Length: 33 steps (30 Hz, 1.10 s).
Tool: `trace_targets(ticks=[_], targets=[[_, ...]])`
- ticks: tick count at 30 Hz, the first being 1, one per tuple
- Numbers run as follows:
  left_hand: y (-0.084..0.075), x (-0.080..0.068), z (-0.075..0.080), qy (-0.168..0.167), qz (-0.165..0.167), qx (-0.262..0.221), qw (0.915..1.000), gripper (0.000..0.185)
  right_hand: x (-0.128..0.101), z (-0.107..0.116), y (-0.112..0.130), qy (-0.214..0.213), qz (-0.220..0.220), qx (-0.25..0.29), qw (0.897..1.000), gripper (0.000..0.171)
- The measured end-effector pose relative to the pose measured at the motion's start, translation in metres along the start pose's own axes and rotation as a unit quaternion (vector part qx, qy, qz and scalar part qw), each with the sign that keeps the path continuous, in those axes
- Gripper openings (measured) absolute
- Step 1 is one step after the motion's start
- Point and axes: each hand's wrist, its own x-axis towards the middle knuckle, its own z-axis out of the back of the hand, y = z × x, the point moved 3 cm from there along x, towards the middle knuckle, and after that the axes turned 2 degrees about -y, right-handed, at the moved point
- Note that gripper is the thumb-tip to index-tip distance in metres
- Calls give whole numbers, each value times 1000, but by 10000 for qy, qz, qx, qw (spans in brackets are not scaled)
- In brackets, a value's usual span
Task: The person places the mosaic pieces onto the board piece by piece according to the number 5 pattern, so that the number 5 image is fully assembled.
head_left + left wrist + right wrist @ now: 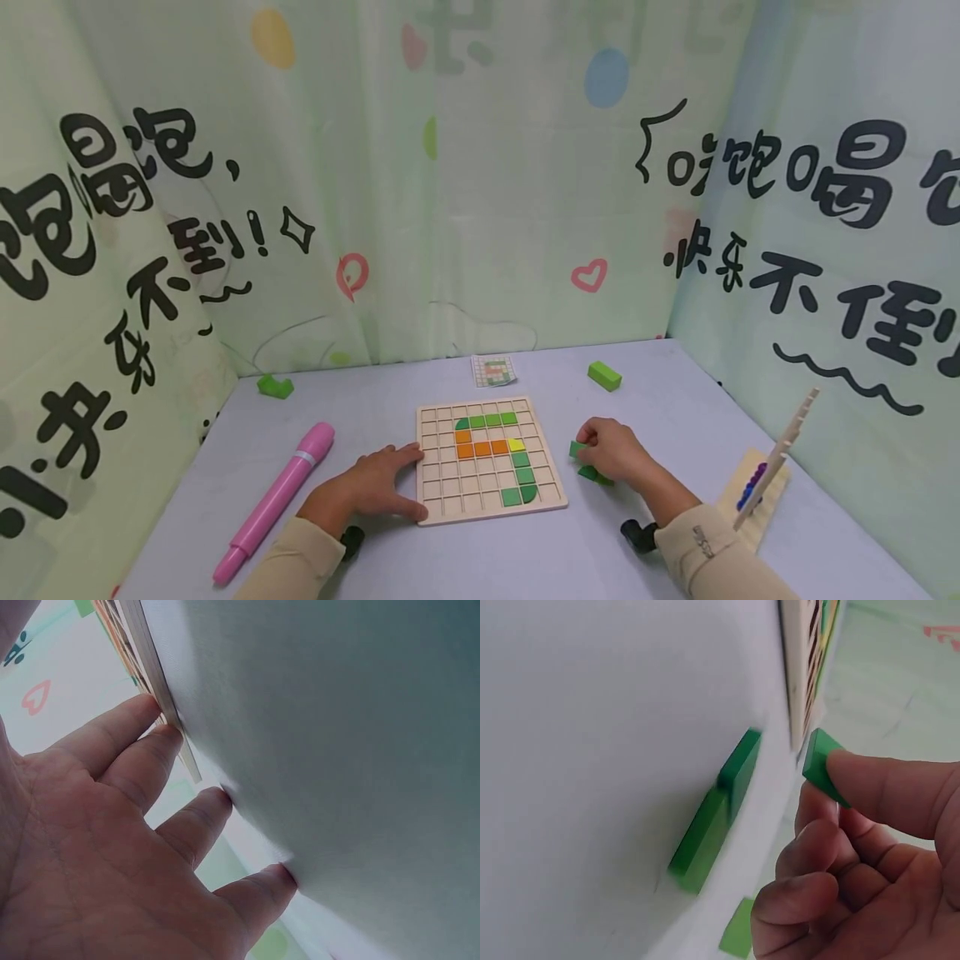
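A square wooden grid board lies on the table, with orange, yellow and green tiles forming a bent line in its cells. My left hand rests at the board's left edge, fingers spread; in the left wrist view two fingertips touch its side. To the right of the board, my right hand pinches a small green tile between thumb and fingers, above the table. Below that hand lie a dark green tile and a lighter green tile, end to end.
A printed pattern card lies behind the board. A green block sits back right, a green notched block back left. A long pink tube lies left; a wooden stand with beads stands right. Printed curtains enclose the table.
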Motion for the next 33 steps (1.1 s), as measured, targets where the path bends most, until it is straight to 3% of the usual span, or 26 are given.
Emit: trace_targets(ticks=[11, 21, 26, 33], targets=[[0, -1, 0, 29, -16, -43, 10000, 94, -12, -34, 41, 573, 585, 582, 9949, 9], [-2, -1, 1, 34, -29, -45, 10000, 94, -26, -65, 76, 1420, 1530, 387, 9772, 7], [-2, -2, 0, 15, 35, -46, 10000, 93, -29, -72, 86, 1502, 1739, 309, 9728, 10], [-1, -2, -1, -18, 11, -69, 10000, 93, -29, -79, 91, 1423, 1728, 179, 9745, 13]])
